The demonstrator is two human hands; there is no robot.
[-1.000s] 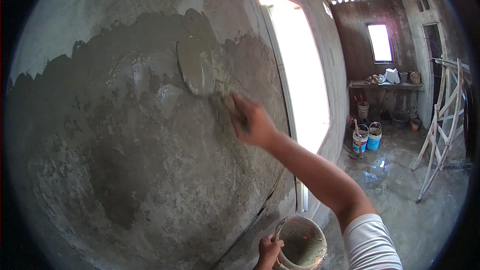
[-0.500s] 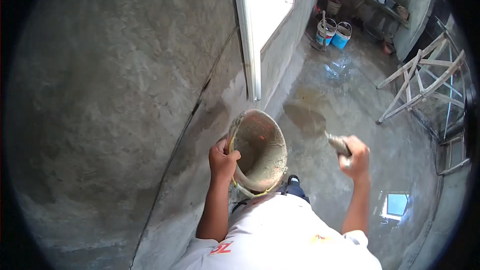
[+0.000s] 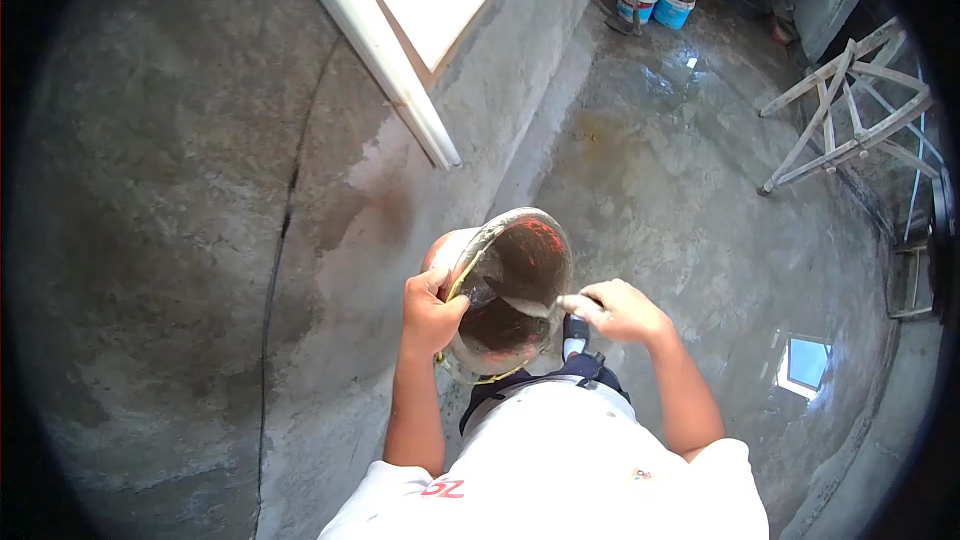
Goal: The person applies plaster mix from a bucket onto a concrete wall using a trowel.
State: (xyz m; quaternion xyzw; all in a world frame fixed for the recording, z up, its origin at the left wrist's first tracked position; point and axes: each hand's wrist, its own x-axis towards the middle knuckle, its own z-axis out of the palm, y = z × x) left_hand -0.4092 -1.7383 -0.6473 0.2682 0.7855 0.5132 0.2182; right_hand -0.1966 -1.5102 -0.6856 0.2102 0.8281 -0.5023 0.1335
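Observation:
My left hand point(image 3: 432, 316) is closed on the rim of a mortar-crusted bucket point(image 3: 556, 252), which is tilted so that its mouth faces up toward me. A yellowish cord or handle runs along the near side of that rim. In my right hand point(image 3: 622, 311) is the handle of a trowel point(image 3: 522, 306), with the fingers wrapped round it. The trowel's blade reaches into the bucket's mouth, pointing left. Dark, wet-looking residue coats the inner wall. How much lies at the bottom cannot be made out.
A rough grey wall point(image 3: 180, 190) rises at my left, with a pale window frame point(image 3: 385, 50) above. Two blue-and-white buckets point(image 3: 674, 2) stand at the back beside a long-handled tool. A wooden trestle point(image 3: 850, 120) is at the right. Wet patches shine on the concrete floor point(image 3: 700, 240).
My right hand has swung left, bringing the trowel from over the floor into the bucket. The bucket is turned slightly, and the view has shifted downward.

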